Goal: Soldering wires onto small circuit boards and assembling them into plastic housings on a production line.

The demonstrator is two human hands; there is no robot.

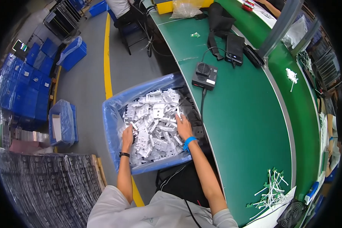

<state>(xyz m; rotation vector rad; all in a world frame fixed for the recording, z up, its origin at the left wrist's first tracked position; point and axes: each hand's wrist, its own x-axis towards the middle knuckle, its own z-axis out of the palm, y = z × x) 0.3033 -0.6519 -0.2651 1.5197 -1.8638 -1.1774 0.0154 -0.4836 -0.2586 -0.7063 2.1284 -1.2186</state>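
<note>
Your left hand (127, 137) and right hand (184, 128) reach into the film-lined blue bin (109, 131), at opposite sides of its heap of white plastic parts (157, 110), probably so you can work the pile from both edges. Your fingers touch the parts, but I cannot tell whether they grip any. The bin stands against the green worktop (247, 125), likely to keep the parts within easy reach.
</note>
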